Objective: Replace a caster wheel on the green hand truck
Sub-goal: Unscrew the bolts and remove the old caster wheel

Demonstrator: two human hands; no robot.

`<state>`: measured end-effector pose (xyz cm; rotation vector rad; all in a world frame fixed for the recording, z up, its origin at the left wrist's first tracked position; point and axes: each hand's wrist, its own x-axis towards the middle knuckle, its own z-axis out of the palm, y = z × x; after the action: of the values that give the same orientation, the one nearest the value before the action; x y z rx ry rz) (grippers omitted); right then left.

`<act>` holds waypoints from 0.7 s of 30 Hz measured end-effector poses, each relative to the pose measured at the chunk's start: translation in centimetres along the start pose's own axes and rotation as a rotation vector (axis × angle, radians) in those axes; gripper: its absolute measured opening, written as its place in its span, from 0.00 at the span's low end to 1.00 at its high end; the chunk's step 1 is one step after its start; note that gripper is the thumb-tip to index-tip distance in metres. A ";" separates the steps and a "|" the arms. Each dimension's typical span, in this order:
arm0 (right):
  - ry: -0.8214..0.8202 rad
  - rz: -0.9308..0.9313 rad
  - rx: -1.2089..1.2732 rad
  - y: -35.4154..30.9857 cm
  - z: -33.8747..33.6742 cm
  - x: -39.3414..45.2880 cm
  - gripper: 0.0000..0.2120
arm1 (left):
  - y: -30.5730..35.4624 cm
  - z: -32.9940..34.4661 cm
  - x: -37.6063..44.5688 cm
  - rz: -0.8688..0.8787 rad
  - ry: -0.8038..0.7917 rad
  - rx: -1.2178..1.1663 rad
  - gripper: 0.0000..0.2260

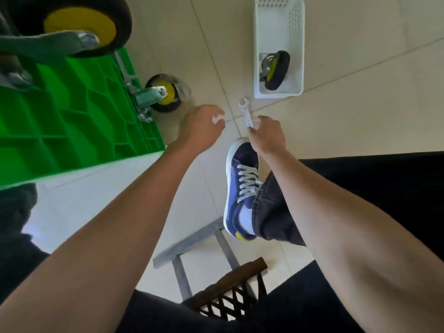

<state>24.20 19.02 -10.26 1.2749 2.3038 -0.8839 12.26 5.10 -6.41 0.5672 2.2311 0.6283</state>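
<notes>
right hand grips flat steel wrench | left hand loosely curled, empty | ribbed green hand truck

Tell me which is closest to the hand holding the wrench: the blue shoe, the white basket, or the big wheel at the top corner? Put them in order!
From the right hand, in the head view:
1. Blue shoe, just below the hand, nearly touching it.
2. White basket, up ahead on the floor, holding a spare caster wheel.
3. Big wheel, far off at the top left, on the green hand truck.
</notes>
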 end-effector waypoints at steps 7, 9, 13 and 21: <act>0.022 0.146 -0.012 1.5 1.6 3.6 0.14 | -1.7 2.2 2.2 -0.068 -0.068 -0.052 0.17; 0.020 0.133 -0.015 1.1 2.0 4.7 0.13 | -1.9 2.7 2.5 -0.073 -0.079 -0.056 0.18; 0.022 0.083 -0.119 0.6 3.5 6.5 0.11 | -2.3 3.1 2.4 -0.081 -0.107 -0.049 0.18; 0.037 -0.017 -0.132 0.1 3.7 8.8 0.09 | -3.2 2.8 3.0 -0.124 -0.131 -0.028 0.21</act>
<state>19.65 22.06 -18.13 1.2273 2.3615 -0.7062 11.82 5.07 -11.58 0.4395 2.1129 0.5430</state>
